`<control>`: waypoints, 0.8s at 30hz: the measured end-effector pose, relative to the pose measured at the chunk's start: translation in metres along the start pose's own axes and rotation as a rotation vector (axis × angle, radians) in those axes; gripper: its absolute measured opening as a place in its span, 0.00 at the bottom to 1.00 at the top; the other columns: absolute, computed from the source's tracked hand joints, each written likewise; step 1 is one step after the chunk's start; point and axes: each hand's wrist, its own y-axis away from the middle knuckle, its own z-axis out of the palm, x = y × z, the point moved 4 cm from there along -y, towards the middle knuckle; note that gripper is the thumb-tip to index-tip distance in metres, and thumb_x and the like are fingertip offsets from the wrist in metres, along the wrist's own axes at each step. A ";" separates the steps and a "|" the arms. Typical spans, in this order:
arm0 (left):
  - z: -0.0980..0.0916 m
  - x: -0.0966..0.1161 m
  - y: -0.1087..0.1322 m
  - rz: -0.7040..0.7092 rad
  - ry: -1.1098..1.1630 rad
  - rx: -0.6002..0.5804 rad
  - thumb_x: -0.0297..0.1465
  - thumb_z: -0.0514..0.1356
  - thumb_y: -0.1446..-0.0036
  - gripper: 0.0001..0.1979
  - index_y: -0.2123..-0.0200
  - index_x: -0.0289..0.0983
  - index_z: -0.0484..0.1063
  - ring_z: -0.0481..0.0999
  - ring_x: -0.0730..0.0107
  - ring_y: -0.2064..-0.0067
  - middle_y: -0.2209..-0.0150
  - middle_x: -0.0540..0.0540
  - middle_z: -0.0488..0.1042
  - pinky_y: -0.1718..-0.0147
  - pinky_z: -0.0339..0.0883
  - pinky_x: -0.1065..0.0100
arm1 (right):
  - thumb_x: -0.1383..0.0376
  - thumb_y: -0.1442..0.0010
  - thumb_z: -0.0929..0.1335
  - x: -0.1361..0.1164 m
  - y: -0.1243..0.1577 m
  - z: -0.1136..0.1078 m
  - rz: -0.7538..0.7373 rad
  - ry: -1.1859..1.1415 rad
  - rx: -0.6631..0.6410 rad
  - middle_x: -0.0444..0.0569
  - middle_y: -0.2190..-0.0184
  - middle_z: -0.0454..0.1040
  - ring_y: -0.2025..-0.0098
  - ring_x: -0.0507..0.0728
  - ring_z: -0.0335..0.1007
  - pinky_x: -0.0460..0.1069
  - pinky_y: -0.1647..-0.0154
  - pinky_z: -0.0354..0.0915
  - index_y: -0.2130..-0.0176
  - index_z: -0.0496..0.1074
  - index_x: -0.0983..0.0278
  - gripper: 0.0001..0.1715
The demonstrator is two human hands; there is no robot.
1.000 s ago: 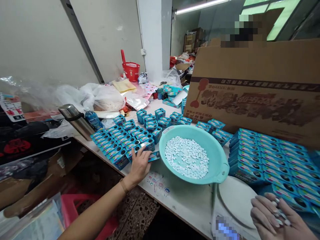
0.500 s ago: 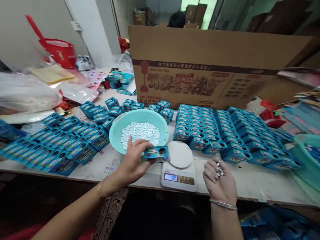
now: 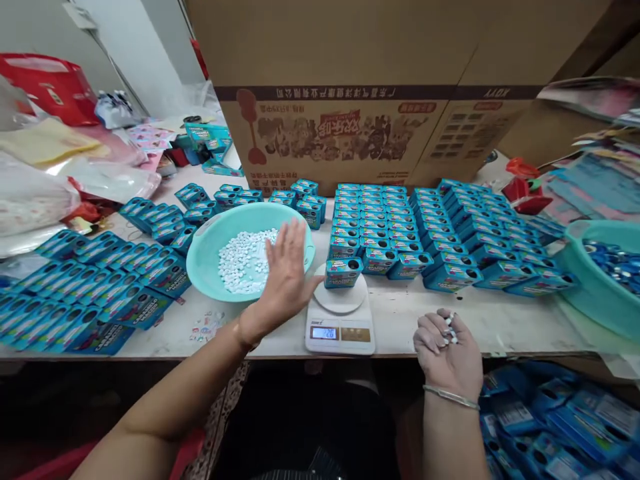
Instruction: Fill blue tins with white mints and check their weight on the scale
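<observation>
My left hand (image 3: pixel 287 267) is open with its fingers spread, over the right side of a mint-green basin (image 3: pixel 203 267). Small white candies (image 3: pixel 245 260) lie in the basin, partly hidden by the hand. Just right of my thumb, a small blue box (image 3: pixel 343 273) stands upright on the round plate of a white kitchen scale (image 3: pixel 340 320), whose display is lit. To the right of the scale, my right hand (image 3: pixel 450 353) is palm up above the table edge, its fingers curled around several white candies (image 3: pixel 450 330).
Rows of blue boxes (image 3: pixel 380 227) stand behind and right of the scale, with more blue boxes (image 3: pixel 100 287) at left. A large cardboard carton (image 3: pixel 340 60) rises behind. At far right is another green basin (image 3: pixel 595 300) of blue pieces. Blue packs (image 3: pixel 560 420) lie below the table edge.
My left hand has let go of the blue box, which now stands on the scale, and its fingers have spread. The display no longer reads zero. The view has tilted down.
</observation>
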 end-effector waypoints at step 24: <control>0.024 0.022 -0.005 0.091 0.445 0.005 0.37 0.64 0.42 0.36 0.34 0.39 0.53 0.64 0.48 0.37 0.39 0.36 0.65 0.38 0.61 0.46 | 0.65 0.40 0.68 0.045 -0.056 0.110 -0.059 0.214 0.013 0.37 0.79 0.61 0.82 0.44 0.53 0.40 0.83 0.53 0.69 0.65 0.63 0.07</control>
